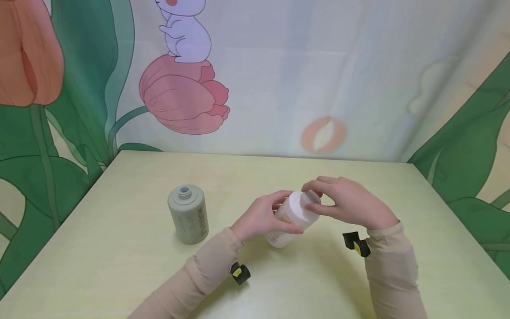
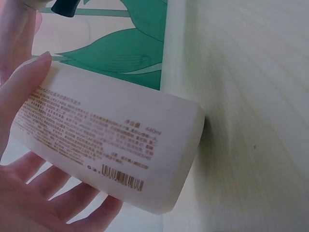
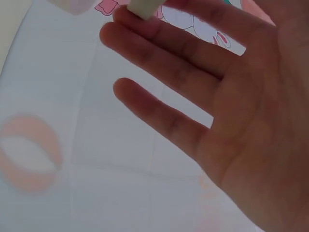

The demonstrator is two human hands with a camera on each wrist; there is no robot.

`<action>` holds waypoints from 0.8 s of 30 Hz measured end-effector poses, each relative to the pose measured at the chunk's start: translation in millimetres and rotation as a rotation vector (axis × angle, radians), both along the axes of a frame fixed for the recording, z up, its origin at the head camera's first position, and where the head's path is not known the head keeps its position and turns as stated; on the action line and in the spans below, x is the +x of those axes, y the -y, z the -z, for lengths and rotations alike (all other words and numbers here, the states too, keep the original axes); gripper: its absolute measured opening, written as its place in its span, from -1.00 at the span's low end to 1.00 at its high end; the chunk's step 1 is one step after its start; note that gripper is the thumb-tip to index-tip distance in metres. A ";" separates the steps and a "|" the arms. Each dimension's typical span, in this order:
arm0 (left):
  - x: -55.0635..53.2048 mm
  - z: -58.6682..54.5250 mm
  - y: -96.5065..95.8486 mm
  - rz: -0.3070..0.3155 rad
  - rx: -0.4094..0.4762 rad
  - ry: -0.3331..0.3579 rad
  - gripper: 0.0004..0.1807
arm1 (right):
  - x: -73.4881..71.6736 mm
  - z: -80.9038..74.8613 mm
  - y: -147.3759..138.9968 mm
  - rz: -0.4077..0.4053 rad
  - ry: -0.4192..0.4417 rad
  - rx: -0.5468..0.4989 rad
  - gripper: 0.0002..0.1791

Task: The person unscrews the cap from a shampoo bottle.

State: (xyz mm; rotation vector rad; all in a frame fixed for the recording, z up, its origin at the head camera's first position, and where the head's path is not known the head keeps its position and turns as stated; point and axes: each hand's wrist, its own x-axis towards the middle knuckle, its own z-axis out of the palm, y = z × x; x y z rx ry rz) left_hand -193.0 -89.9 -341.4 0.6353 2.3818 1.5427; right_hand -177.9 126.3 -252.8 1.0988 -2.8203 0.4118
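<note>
A white bottle [image 1: 283, 217] leans to the right, with my left hand [image 1: 264, 216] gripping its side. The left wrist view shows the bottle's printed back and barcode [image 2: 122, 178], with thumb and fingers on either side and its base close to the table. At its upper end, my right hand [image 1: 346, 201] pinches a small pale cap-like piece [image 1: 311, 197] between thumb and fingers. That pale piece [image 3: 145, 7] also appears at the fingertips in the right wrist view, cut by the frame edge. Whether it touches the bottle's neck, I cannot tell.
A grey-green bottle [image 1: 188, 217] with a bare, open neck stands upright to the left of my hands. The pale wooden table [image 1: 119, 261] ends at a curtain [image 1: 259, 102] printed with flowers and a rabbit. Black straps sit at both wrists.
</note>
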 end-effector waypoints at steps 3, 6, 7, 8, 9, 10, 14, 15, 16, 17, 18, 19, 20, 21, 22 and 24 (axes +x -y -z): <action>0.4 0.4 0.0 -0.003 -0.011 0.007 -0.20 | 1.4 0.6 -1.8 -0.027 0.000 0.005 -0.70; 0.6 0.2 0.3 -0.004 -0.018 0.001 -0.20 | 2.0 0.4 -2.4 -0.023 0.010 0.001 -0.65; 0.8 -0.1 0.6 -0.005 -0.019 -0.002 -0.20 | 2.1 -0.1 -2.4 -0.011 0.017 -0.002 -0.63; 0.8 -0.2 0.7 -0.006 -0.021 -0.003 -0.20 | 1.9 -0.6 -2.3 0.000 0.024 -0.007 -0.61; 0.6 -0.5 0.7 -0.007 -0.024 -0.006 -0.19 | 1.6 -1.3 -2.3 0.014 0.030 -0.009 -0.59; 0.5 -0.7 0.6 -0.007 -0.027 -0.006 -0.19 | 1.6 -1.7 -2.3 0.027 0.034 -0.011 -0.58; -0.3 -1.7 -0.5 -0.013 -0.033 -0.012 -0.18 | -0.2 -3.4 -2.4 0.055 0.033 -0.004 -0.62; -0.7 -1.8 -0.9 -0.014 -0.031 -0.012 -0.18 | -0.8 -3.8 -2.6 0.053 0.028 0.003 -0.65; -0.9 -1.8 -1.4 -0.014 -0.027 -0.012 -0.18 | -1.2 -4.0 -2.9 0.047 0.022 0.008 -0.68; -1.0 -1.7 -1.7 -0.014 -0.025 -0.012 -0.19 | -1.5 -4.1 -3.4 0.038 0.016 0.012 -0.70; -0.9 -1.5 -1.9 -0.013 -0.022 -0.010 -0.19 | -1.4 -4.1 -3.9 0.028 0.013 0.013 -0.71; -0.8 -1.2 -2.1 -0.012 -0.021 -0.008 -0.19 | -1.4 -4.0 -4.6 0.015 0.010 0.014 -0.70; -0.6 -1.0 -2.1 -0.012 -0.020 -0.005 -0.19 | -1.2 -3.7 -5.4 0.002 0.008 0.016 -0.69; -0.5 -0.6 -1.9 -0.012 -0.021 -0.002 -0.19 | -1.0 -3.2 -6.1 -0.009 0.009 0.017 -0.66; -0.2 -0.4 -1.7 -0.014 -0.021 -0.001 -0.19 | -0.7 -2.9 -6.8 -0.018 0.014 0.014 -0.64; 0.4 0.0 -0.7 -0.018 -0.027 -0.003 -0.19 | -0.2 -1.8 -7.7 -0.022 0.024 0.005 -0.58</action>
